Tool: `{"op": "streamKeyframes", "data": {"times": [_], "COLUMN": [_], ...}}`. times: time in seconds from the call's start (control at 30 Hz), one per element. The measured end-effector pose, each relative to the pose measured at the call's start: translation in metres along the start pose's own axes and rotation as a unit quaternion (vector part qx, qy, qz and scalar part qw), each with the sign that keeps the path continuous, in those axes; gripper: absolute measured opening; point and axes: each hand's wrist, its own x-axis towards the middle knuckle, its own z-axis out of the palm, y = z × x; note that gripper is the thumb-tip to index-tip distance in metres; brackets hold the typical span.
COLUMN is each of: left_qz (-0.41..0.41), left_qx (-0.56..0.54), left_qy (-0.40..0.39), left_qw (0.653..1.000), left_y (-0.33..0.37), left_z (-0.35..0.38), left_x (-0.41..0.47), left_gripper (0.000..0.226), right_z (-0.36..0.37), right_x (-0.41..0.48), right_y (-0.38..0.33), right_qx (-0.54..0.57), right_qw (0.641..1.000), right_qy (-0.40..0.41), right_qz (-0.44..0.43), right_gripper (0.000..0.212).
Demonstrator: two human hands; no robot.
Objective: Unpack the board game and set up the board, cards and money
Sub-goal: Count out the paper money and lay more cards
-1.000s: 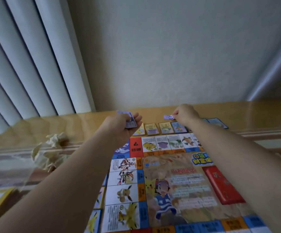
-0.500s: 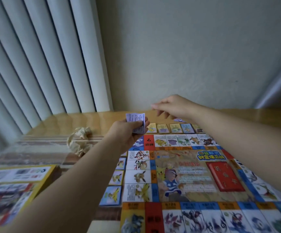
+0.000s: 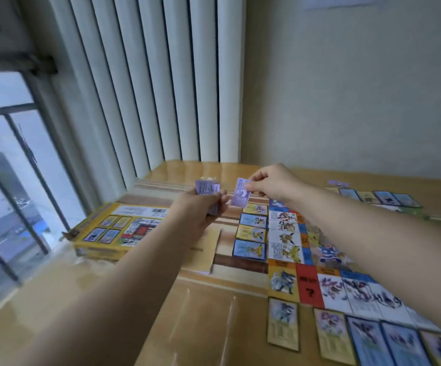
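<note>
Where the thumb and forefinger of the right hand [image 3: 272, 184] meet, we see them pinching a single pale purple paper banknote [image 3: 240, 194] by its upper edge, so that it hangs in the air above the table. Just beside it, the curled fingers of the left hand [image 3: 201, 211] grip a small stack of purple paper banknotes [image 3: 206, 188], held upright; we cannot tell whether note and stack touch. Below the hands the colourful square game board [image 3: 319, 262] lies flat on the glossy light wooden table [image 3: 209, 320]. A column of yellow- and blue-bordered picture cards [image 3: 252, 232] lies just beside its left edge, and a row of similar cards [image 3: 330, 336] along its near edge. Further left we find the yellow cardboard game box [image 3: 108, 231], near the window [image 3: 3, 180].
</note>
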Motion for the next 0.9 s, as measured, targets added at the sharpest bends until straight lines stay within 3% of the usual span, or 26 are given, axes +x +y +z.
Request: {"op": "streamKeyframes", "data": {"times": [0.2,0.33,0.53,0.6,0.67,0.77,0.9], "left_qz": [-0.01,-0.025,-0.038,-0.043,-0.052,-0.073,-0.079], "left_qx": [-0.049,-0.069,-0.09,-0.095,-0.091,-0.07,0.066], "left_qy": [0.016,0.005,0.001,-0.001,-0.001,-0.017,-0.076], "left_qw": [0.999,0.997,0.995,0.995,0.994,0.995,0.992], "left_y": [0.022,0.025,0.024,0.022,0.021,0.019,0.01], "left_z": [-0.05,-0.062,-0.063,-0.06,-0.056,-0.044,-0.021], "left_x": [-0.017,-0.023,-0.02,-0.019,-0.019,-0.029,-0.057], "left_gripper": [0.013,0.009,0.009,0.01,0.011,0.016,0.017], "right_z": [0.058,0.078,0.092,0.092,0.087,0.067,0.029], "right_x": [0.017,0.034,0.045,0.043,0.04,0.026,-0.036], "right_y": [0.016,0.024,0.039,0.044,0.043,0.027,-0.007], "right_qx": [-0.107,-0.164,-0.282,-0.295,-0.281,-0.159,-0.034], "right_qw": [0.994,0.986,0.957,0.951,0.954,0.981,0.992], "right_qy": [-0.024,0.029,0.071,0.089,0.099,0.094,-0.032], "right_qz": [0.022,0.017,0.008,-0.02,-0.04,-0.061,-0.121], "right_gripper": [0.015,0.003,0.007,0.017,0.031,0.029,0.016]}}
